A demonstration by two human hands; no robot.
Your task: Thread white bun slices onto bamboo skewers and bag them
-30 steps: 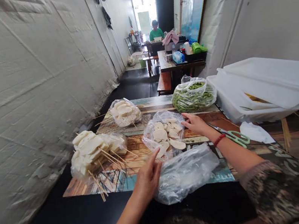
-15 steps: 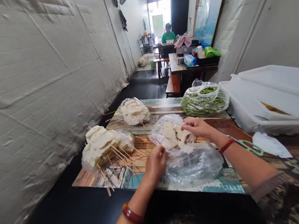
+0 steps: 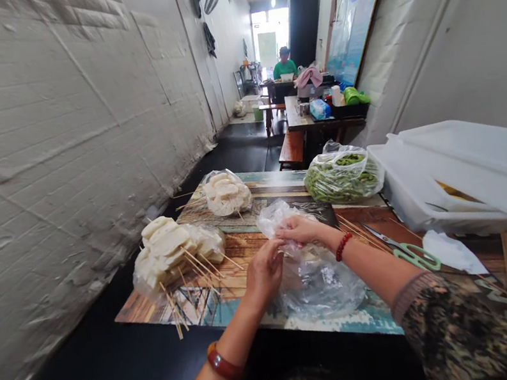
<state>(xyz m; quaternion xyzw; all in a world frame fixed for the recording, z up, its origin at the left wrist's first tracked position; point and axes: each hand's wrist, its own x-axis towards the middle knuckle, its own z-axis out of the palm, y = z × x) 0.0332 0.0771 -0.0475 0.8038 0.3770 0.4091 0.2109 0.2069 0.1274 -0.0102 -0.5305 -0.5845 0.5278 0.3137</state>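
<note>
A clear plastic bag lies on the wood-patterned table in front of me, and the pale slices in it are mostly covered by my hands and the plastic. My left hand is closed in a pinch at the bag's left edge. Fingertips of my right hand meet those of the left over the mouth of the bag, also pinching the plastic. To the left sits a bag of pale flat slices with thin wooden skewers sticking out. Behind it is a smaller bag of pale slices.
A bag of green vegetables stands at the back right beside a large white plastic bin. Green-handled scissors, a crumpled white sheet and more skewers lie to the right. Farther back, a person in green sits at a table.
My right hand has moved left from the bag's right side to meet my left hand. The bag's mouth has been drawn together over the slices. My view has shifted slightly.
</note>
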